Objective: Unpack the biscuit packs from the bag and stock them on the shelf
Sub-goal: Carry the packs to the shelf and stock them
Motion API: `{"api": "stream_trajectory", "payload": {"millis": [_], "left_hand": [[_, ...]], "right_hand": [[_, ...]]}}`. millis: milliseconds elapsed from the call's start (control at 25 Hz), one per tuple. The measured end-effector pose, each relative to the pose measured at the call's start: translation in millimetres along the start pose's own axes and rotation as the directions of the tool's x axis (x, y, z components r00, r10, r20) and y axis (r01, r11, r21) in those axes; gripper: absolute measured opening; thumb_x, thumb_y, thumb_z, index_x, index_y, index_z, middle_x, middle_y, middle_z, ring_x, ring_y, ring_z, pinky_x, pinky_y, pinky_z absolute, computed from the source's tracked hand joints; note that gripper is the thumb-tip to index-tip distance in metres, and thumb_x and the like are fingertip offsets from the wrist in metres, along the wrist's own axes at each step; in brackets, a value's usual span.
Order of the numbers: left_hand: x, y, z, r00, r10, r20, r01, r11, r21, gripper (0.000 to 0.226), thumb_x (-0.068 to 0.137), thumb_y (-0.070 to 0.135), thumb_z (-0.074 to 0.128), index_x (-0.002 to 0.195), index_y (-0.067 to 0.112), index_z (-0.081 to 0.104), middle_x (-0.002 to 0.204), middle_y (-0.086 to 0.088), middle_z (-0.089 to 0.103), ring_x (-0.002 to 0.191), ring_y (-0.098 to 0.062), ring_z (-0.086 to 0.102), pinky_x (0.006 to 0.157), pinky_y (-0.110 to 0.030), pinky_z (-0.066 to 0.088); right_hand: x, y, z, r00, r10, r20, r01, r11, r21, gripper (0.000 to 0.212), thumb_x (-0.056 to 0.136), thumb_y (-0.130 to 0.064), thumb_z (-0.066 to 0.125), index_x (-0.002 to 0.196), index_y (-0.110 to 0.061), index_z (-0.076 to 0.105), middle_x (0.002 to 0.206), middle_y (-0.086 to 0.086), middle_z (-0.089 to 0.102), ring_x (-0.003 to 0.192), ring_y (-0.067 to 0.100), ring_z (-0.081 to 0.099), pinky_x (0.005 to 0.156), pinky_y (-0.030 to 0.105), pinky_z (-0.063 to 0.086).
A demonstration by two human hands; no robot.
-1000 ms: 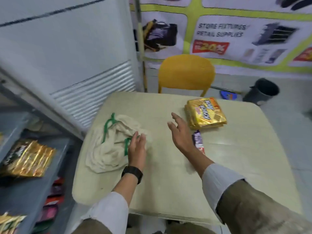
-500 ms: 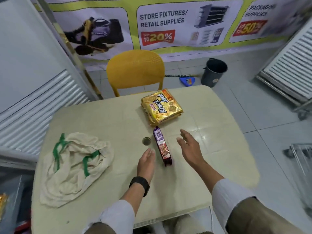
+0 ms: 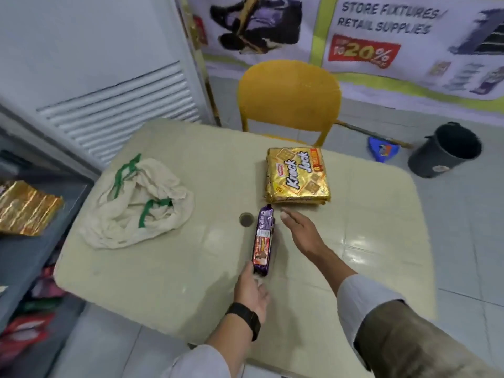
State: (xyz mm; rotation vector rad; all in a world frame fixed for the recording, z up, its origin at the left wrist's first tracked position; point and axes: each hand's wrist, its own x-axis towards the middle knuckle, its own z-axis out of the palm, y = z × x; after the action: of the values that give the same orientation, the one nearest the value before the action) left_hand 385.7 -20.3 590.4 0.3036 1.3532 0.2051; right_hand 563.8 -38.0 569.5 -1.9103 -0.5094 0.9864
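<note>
A slim purple biscuit pack lies lengthwise on the cream table. My left hand, with a black watch on the wrist, grips the pack's near end between thumb and fingers. My right hand is open, palm down, just to the right of the purple pack and close to the front edge of the stacked gold Knack Jack packs. The cream cloth bag with green handles lies crumpled and flat on the table's left side. The grey shelf stands at the left, with a gold pack on it.
A yellow chair stands behind the table. A dark bin and a blue dustpan sit on the floor at the right. A round hole marks the table's middle. Red and pink packets fill the lower shelf levels.
My left hand left the bag, moved to the purple pack and closed on its near end. My right hand moved forward beside the pack. The view swung back to the left.
</note>
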Motion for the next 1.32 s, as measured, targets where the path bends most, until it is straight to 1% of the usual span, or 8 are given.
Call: {"api": "stream_trajectory", "payload": {"millis": [120, 320, 480, 640, 760, 880, 1160, 1320], "left_hand": [[13.5, -23.0, 16.7, 0.997, 0.037, -0.067, -0.044, 0.993, -0.110, 0.046, 0.099, 0.054, 0.048, 0.121, 0.016, 0.061, 0.099, -0.002, 0.052, 0.085, -0.017, 0.049, 0.081, -0.030, 0.041], [42.1, -33.5, 27.3, 0.986, 0.119, -0.117, -0.142, 0.966, -0.216, 0.039, 0.103, 0.047, 0.045, 0.132, 0.023, 0.056, 0.115, 0.004, 0.059, 0.105, -0.008, 0.049, 0.117, -0.038, 0.024], [62.0, -40.2, 26.9, 0.958, 0.193, -0.214, -0.222, 0.967, -0.122, 0.025, 0.105, 0.043, 0.042, 0.116, 0.034, 0.062, 0.113, 0.010, 0.065, 0.093, 0.003, 0.057, 0.099, -0.030, 0.031], [71.4, -45.4, 20.1, 0.922, 0.290, -0.259, -0.298, 0.955, 0.007, 0.026, 0.102, 0.042, 0.045, 0.102, 0.033, 0.069, 0.112, 0.001, 0.072, 0.090, -0.012, 0.062, 0.087, -0.027, 0.043], [63.9, -37.9, 5.4, 0.909, 0.345, -0.236, -0.348, 0.937, 0.028, 0.036, 0.092, 0.050, 0.052, 0.109, 0.024, 0.071, 0.101, 0.001, 0.073, 0.086, -0.017, 0.056, 0.085, -0.044, 0.052], [43.5, -10.7, -22.8, 0.872, 0.417, -0.255, -0.437, 0.899, -0.024, 0.025, 0.092, 0.046, 0.056, 0.092, 0.031, 0.076, 0.093, 0.009, 0.075, 0.088, -0.016, 0.062, 0.085, -0.033, 0.048], [-53.6, 105.1, -181.4, 0.705, 0.504, -0.499, -0.657, 0.728, -0.194, 0.022, 0.095, 0.041, 0.063, 0.083, 0.025, 0.073, 0.086, 0.012, 0.074, 0.086, -0.012, 0.067, 0.094, -0.030, 0.049], [-116.3, 147.7, -311.2, 0.598, 0.499, -0.628, -0.774, 0.564, -0.289, 0.024, 0.093, 0.040, 0.068, 0.082, 0.020, 0.074, 0.090, 0.002, 0.075, 0.089, -0.021, 0.066, 0.085, -0.035, 0.050]], "right_hand": [[26.8, 9.8, -0.5, 0.993, -0.008, 0.118, 0.005, 1.000, 0.024, 0.047, 0.099, -0.049, 0.058, 0.137, -0.023, 0.062, 0.137, -0.007, 0.061, 0.127, 0.013, 0.054, 0.111, 0.034, 0.039], [51.2, 23.6, 5.3, 0.981, -0.004, 0.196, -0.018, 0.994, 0.109, 0.040, 0.098, -0.049, 0.058, 0.130, -0.027, 0.068, 0.128, -0.010, 0.070, 0.120, 0.008, 0.062, 0.106, 0.033, 0.045], [56.3, 31.2, 11.9, 0.972, 0.021, 0.233, -0.055, 0.988, 0.142, 0.043, 0.090, -0.053, 0.065, 0.123, -0.028, 0.071, 0.113, -0.004, 0.074, 0.094, 0.010, 0.063, 0.080, 0.026, 0.046], [46.5, 36.3, 9.5, 0.981, 0.069, 0.179, -0.102, 0.979, 0.179, 0.029, 0.097, -0.032, 0.067, 0.122, -0.018, 0.068, 0.107, 0.003, 0.072, 0.085, 0.011, 0.063, 0.063, 0.017, 0.050], [31.7, 31.8, 9.8, 0.988, 0.047, 0.150, -0.081, 0.969, 0.232, 0.019, 0.099, -0.023, 0.065, 0.116, -0.017, 0.070, 0.104, 0.000, 0.073, 0.088, 0.008, 0.065, 0.072, 0.020, 0.051], [17.7, 8.9, 28.9, 0.983, -0.015, 0.183, -0.027, 0.974, 0.226, 0.019, 0.099, -0.025, 0.063, 0.116, -0.021, 0.073, 0.108, -0.002, 0.074, 0.094, 0.006, 0.063, 0.085, 0.026, 0.047], [-57.8, -125.3, 194.7, 0.894, -0.232, 0.384, 0.131, 0.953, 0.272, 0.023, 0.099, -0.019, 0.061, 0.117, -0.023, 0.075, 0.114, -0.002, 0.075, 0.098, 0.007, 0.064, 0.093, 0.031, 0.046], [-128.5, -196.1, 325.4, 0.800, -0.306, 0.516, 0.192, 0.945, 0.263, 0.027, 0.097, -0.017, 0.061, 0.119, -0.027, 0.074, 0.112, -0.003, 0.073, 0.093, 0.007, 0.065, 0.091, 0.027, 0.049]]}}
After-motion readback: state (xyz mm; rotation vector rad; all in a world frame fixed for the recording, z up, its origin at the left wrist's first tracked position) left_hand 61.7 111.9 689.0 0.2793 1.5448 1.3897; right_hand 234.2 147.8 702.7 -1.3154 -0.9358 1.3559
